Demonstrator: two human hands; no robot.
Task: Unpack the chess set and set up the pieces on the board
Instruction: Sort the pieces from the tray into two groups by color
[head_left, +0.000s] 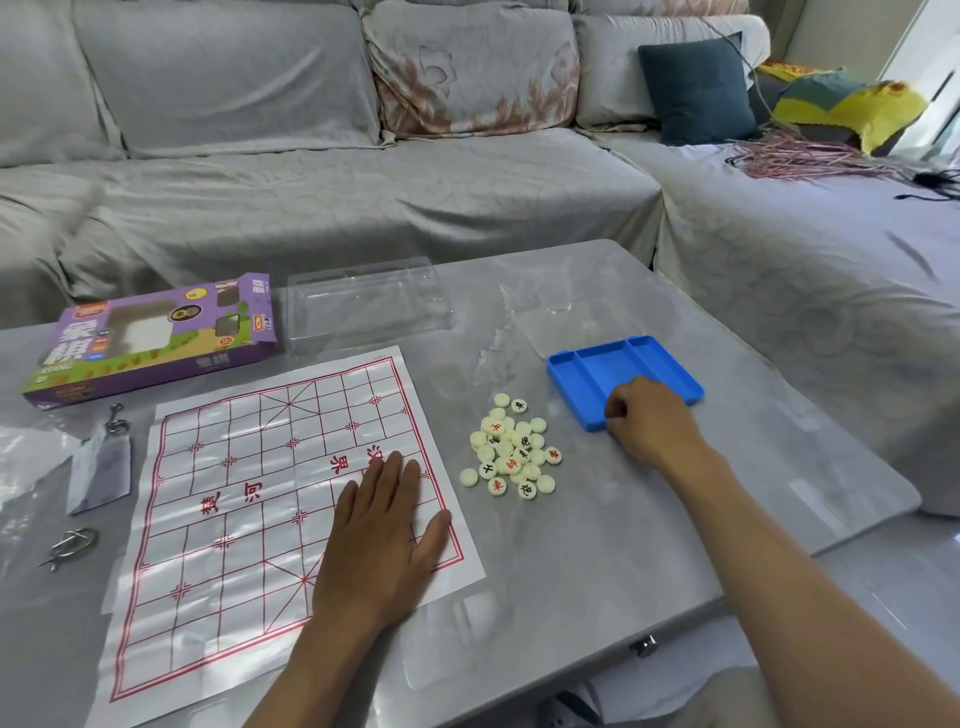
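Observation:
A white paper board (249, 467) with red grid lines lies flat on the grey table. My left hand (387, 525) presses flat on its right part, fingers straight. A heap of several cream round chess pieces (511, 449) with red and black characters lies on the table just right of the board. Right of the heap sits a blue plastic tray (597, 366) with three compartments, holding nothing I can see. My right hand (647, 415) grips the tray's near edge with curled fingers.
The purple chess box (150, 338) lies at the back left, a clear plastic lid (369, 304) beside it. Metal ring puzzles (72, 540) and a small plastic bag (98, 473) lie left of the board. A grey sofa surrounds the table's far and right sides.

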